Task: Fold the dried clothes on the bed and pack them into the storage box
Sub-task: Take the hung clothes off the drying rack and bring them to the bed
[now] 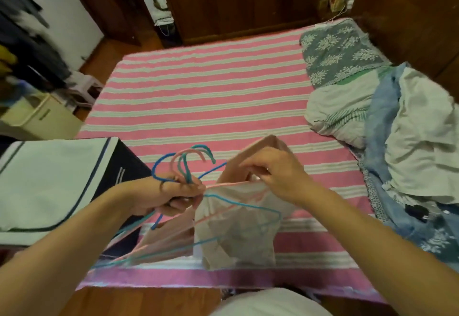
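Note:
My left hand grips a bunch of blue, teal and pink wire hangers by their necks, above the near edge of the bed. A pale pink garment hangs from them over the striped sheet. My right hand pinches the top of that garment at the hanger's shoulder. A fabric storage box with a white lid and dark blue sides sits at the bed's near left corner. A heap of dried clothes in white and blue lies on the right side of the bed.
The bed carries a pink and white striped sheet. A grey floral pillow lies at the far right. A cream box and a small stool stand on the floor to the left. Dark wooden furniture lines the far wall.

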`<state>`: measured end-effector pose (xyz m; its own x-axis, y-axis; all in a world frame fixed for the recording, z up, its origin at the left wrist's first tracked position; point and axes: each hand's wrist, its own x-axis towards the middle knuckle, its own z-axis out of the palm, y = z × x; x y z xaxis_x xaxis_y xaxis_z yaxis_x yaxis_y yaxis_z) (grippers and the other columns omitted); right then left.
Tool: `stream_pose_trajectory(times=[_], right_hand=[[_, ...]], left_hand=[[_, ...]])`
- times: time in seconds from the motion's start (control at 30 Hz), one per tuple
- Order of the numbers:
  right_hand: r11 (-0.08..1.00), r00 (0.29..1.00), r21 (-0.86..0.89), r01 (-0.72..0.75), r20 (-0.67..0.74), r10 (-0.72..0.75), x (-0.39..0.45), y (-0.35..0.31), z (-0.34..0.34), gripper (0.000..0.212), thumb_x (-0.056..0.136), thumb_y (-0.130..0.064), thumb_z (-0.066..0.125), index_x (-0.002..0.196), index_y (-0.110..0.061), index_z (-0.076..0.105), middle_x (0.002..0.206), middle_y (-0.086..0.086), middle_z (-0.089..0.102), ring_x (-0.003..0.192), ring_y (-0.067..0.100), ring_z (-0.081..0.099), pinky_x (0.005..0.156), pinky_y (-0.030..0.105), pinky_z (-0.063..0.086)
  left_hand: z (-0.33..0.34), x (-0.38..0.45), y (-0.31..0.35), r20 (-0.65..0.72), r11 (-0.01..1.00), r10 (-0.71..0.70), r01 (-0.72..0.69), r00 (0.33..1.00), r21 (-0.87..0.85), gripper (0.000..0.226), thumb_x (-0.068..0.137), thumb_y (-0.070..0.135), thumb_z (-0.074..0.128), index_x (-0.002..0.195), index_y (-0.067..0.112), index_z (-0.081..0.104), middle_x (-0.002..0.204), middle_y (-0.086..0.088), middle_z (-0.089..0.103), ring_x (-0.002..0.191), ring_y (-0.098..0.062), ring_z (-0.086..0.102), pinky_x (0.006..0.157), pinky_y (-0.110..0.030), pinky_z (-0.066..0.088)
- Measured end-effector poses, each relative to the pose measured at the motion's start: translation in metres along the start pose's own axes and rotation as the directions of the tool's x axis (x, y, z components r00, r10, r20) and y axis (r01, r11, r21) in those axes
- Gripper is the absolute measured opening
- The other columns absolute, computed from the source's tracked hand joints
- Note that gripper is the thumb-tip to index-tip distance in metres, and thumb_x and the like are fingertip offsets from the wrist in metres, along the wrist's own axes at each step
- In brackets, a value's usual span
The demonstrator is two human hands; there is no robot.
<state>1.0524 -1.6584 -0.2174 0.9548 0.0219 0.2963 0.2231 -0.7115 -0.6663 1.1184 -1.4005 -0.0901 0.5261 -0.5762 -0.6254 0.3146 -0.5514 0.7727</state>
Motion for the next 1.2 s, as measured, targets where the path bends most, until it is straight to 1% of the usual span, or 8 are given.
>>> stream_pose_trajectory(times=[0.1, 0.3, 0.47, 0.57, 0.7, 0.8, 1.03, 1.2], right_hand=[[0.987, 0.933, 0.125, -0.101, 0.357, 0.050, 0.024, -0.033, 0.019, 0.021, 0.094, -0.007, 0.064, 0.110, -0.013, 0.076, 0.105, 0.001, 0.075, 0.096, 0.008, 0.064, 0.089, 0.024, 0.048], [0.941, 0.875, 0.208, -0.268, 0.460, 0.148, 0.028, -0.048, 0.027, 0.015, 0.091, -0.019, 0.071, 0.103, -0.015, 0.080, 0.094, -0.010, 0.076, 0.079, -0.006, 0.064, 0.072, 0.010, 0.046], [0.994, 0.996, -0.108, -0.014, 0.082, 0.022, -0.001, -0.036, 0.030, 0.013, 0.087, -0.030, 0.070, 0.093, -0.022, 0.079, 0.093, -0.007, 0.075, 0.088, 0.012, 0.069, 0.076, 0.025, 0.052], [0.947, 0.958, -0.212, -0.243, -0.205, 0.201, -0.035, 0.014, 0.008, 0.011, 0.085, -0.024, 0.069, 0.092, -0.025, 0.078, 0.092, -0.007, 0.074, 0.085, 0.018, 0.070, 0.072, 0.028, 0.052], [0.625, 0.590, -0.069, -0.778, -0.422, 0.688, -0.088, 0.089, -0.039, 0.019, 0.097, -0.022, 0.063, 0.105, -0.013, 0.078, 0.106, 0.013, 0.075, 0.097, 0.036, 0.065, 0.078, 0.037, 0.047], [0.455, 0.396, 0.020, -0.890, -0.457, 0.796, -0.123, 0.114, -0.059, 0.024, 0.099, -0.024, 0.059, 0.110, -0.011, 0.077, 0.112, 0.020, 0.071, 0.101, 0.041, 0.062, 0.079, 0.039, 0.044], [0.730, 0.494, 0.087, -0.678, -0.682, 0.539, -0.082, 0.055, -0.120, 0.018, 0.099, -0.022, 0.060, 0.098, -0.011, 0.075, 0.088, 0.013, 0.072, 0.082, 0.036, 0.067, 0.077, 0.046, 0.055], [0.903, 0.343, 0.141, -0.407, -0.892, 0.293, -0.050, -0.034, -0.223, 0.019, 0.105, -0.032, 0.044, 0.090, -0.035, 0.055, 0.085, 0.002, 0.064, 0.063, 0.019, 0.065, 0.054, 0.036, 0.055]], left_hand=[[-0.007, 0.002, -0.006, 0.062, 0.999, 0.021, -0.022, 0.998, 0.023, 0.111, -0.005, 0.071, 0.088, 0.078, 0.005, 0.056, 0.043, 0.007, 0.056, 0.035, 0.001, 0.053, 0.037, -0.010, 0.039], [-0.042, 0.025, -0.034, 0.058, 0.990, 0.005, -0.013, 0.998, 0.139, 0.092, 0.031, 0.073, 0.092, 0.090, 0.009, 0.061, 0.055, 0.014, 0.060, 0.044, 0.004, 0.056, 0.042, -0.010, 0.042], [-0.045, 0.046, -0.044, 0.184, 0.999, -0.027, 0.019, 0.983, 0.041, 0.062, 0.056, 0.051, 0.092, 0.087, 0.006, 0.064, 0.058, 0.003, 0.055, 0.045, -0.004, 0.051, 0.041, -0.012, 0.040], [-0.055, 0.048, -0.040, 0.305, 1.000, 0.022, -0.026, 0.952, 0.009, 0.021, 0.087, 0.027, 0.063, 0.073, 0.012, 0.064, 0.061, -0.006, 0.034, 0.046, -0.011, 0.027, 0.039, -0.016, 0.025], [-0.084, 0.049, -0.048, 0.253, 0.995, 0.076, -0.057, 0.965, -0.085, 0.024, 0.082, 0.030, 0.069, 0.070, 0.011, 0.060, 0.059, -0.006, 0.030, 0.045, -0.011, 0.022, 0.038, -0.017, 0.023], [-0.092, 0.064, -0.051, 0.085, 0.992, 0.075, -0.065, 0.994, -0.111, 0.029, 0.082, 0.035, 0.072, 0.067, 0.013, 0.061, 0.059, -0.003, 0.028, 0.042, -0.009, 0.020, 0.036, -0.016, 0.021], [-0.036, 0.132, -0.031, -0.360, 0.987, 0.109, -0.143, 0.926, -0.070, 0.027, 0.099, 0.011, 0.058, 0.072, 0.012, 0.056, 0.052, -0.001, 0.043, 0.032, -0.007, 0.031, 0.032, -0.015, 0.023], [0.000, 0.166, 0.031, -0.446, 0.943, 0.146, -0.260, 0.883, -0.206, 0.015, 0.097, 0.013, 0.059, 0.082, 0.010, 0.058, 0.062, -0.004, 0.048, 0.042, -0.011, 0.041, 0.041, -0.023, 0.036]])
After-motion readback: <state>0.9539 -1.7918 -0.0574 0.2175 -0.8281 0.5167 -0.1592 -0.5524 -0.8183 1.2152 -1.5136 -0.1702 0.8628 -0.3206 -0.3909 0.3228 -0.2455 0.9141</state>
